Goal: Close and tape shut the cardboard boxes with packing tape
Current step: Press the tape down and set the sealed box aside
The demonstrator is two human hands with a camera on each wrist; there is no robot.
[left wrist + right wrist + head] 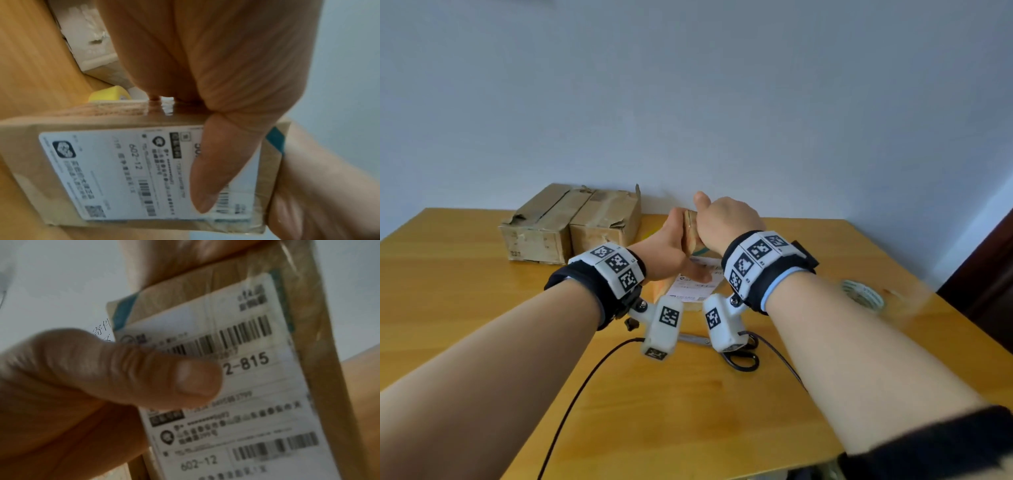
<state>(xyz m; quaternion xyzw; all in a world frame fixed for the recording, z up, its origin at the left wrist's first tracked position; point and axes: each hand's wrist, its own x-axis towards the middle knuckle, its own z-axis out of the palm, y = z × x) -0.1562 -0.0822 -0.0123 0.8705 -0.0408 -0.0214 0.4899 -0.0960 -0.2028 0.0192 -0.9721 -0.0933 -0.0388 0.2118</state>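
Note:
A small cardboard box with a white shipping label is held tilted up above the table, between both hands. My left hand grips its left side, with the thumb lying across the label and the fingers over the far edge. My right hand grips the right side, its thumb pressing on the label. Glossy clear tape shows on the box's edge. A roll of clear packing tape lies on the table to the right, apart from both hands.
Two larger worn cardboard boxes stand side by side at the back left against the wall. Black-handled scissors lie under my wrists, with a black cable running across the wooden table. A yellow roll sits behind the small box.

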